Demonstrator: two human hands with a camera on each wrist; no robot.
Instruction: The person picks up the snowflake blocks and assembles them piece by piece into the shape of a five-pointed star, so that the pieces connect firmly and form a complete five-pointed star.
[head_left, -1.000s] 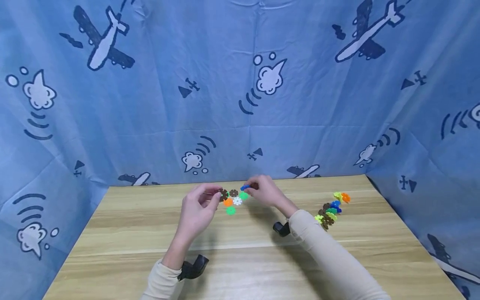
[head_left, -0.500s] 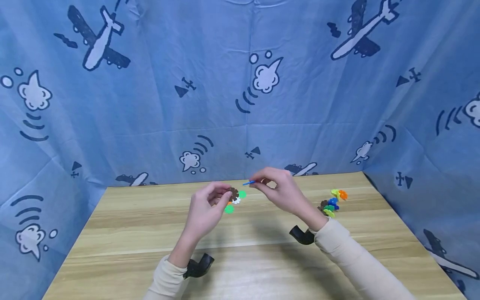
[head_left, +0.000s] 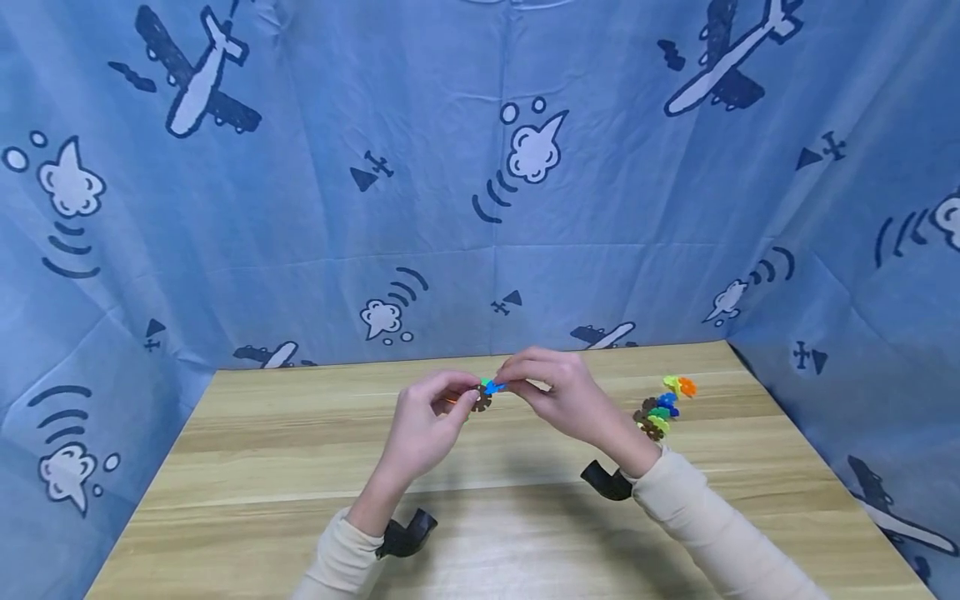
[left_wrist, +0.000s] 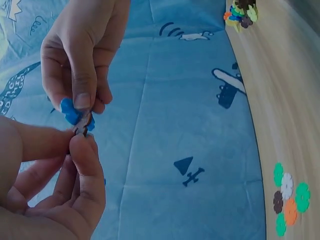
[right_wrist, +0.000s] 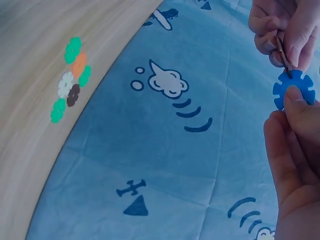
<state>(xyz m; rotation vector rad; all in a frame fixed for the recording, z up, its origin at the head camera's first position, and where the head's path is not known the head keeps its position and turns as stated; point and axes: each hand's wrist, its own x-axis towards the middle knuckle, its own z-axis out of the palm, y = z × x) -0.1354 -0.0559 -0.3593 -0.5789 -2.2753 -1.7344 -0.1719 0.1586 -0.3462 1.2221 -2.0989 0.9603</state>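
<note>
In the head view, my left hand (head_left: 423, 425) pinches a brown notched plastic building disc (head_left: 482, 400) between thumb and fingers above the table. A blue notched disc (head_left: 492, 387) is pinched by my right hand (head_left: 558, 396), close beside the left fingertips. The right wrist view shows the blue disc (right_wrist: 304, 80) face on and the brown disc (right_wrist: 283, 52) edge on, meeting at a notch. In the left wrist view, the blue disc (left_wrist: 70, 111) overlaps the brown one (left_wrist: 81, 127); fingers cover part of both.
A flat cluster of green, white, orange and brown discs lies on the wooden table, with an orange disc (right_wrist: 78, 65) and a white disc (right_wrist: 65, 85) in it. Farther right is a loose pile of mixed discs (head_left: 660, 412). A blue printed curtain (head_left: 450, 183) stands behind the table.
My left hand has moved right with the brown disc. The right hand first lifted back with the blue disc, then came in to meet it.
</note>
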